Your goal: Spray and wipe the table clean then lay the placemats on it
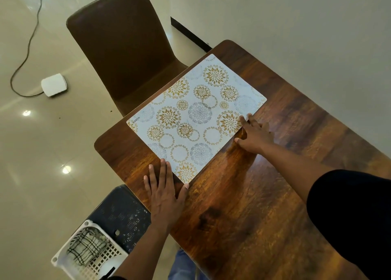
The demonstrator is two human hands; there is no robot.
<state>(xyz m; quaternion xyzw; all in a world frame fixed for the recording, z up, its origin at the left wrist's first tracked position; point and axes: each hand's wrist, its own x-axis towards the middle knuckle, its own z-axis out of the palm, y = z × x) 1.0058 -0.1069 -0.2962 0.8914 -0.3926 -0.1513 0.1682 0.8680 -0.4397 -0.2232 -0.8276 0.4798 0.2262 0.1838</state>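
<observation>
At the table's (243, 205) near end, by the brown chair (120, 46), one placemat (194, 118) lies flat. Left hand (164, 192) and right hand (255, 134) rest open, fingers spread, against its near corner and long edge. Pushing unevenly could skew the mat or slide it over the edge. Below, a white basket (84, 256) on a dark stool (120, 212) holds a checked cloth (86, 246).
</observation>
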